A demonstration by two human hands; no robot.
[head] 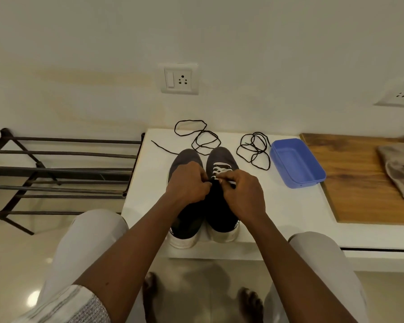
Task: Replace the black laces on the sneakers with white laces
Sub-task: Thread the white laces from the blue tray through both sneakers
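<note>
Item, our left hand [189, 183]: fingers curled together, pinching at the lacing between the two sneakers; what exactly it grips is hidden under the knuckles. Item, our right hand [239, 190]: fingertips closed on the white lace [221, 171], which crosses the upper eyelets of the right sneaker [222, 194]. The two hands meet, nearly touching, above that shoe's tongue.

Item, left sneaker [184, 217]: dark upper, white sole, just beside its partner, toes pointing far; our left hand covers its lacing, so we cannot tell how it is laced.

Item, two black laces, loose: one coil [202, 138] lies far of the toes, its tail trailing left; the other coil [254, 148] lies to the right, near an empty blue plastic tray [297, 163].

Item, white table [147, 194]: bears shoes, laces and tray. To its right, a wooden surface [359, 178] with a beige cloth [401, 169]. To its left, a dark metal shoe rack [56, 173] on pale floor tiles. Far wall: a switch-and-socket plate [179, 79], a second socket [401, 94] at right.
</note>
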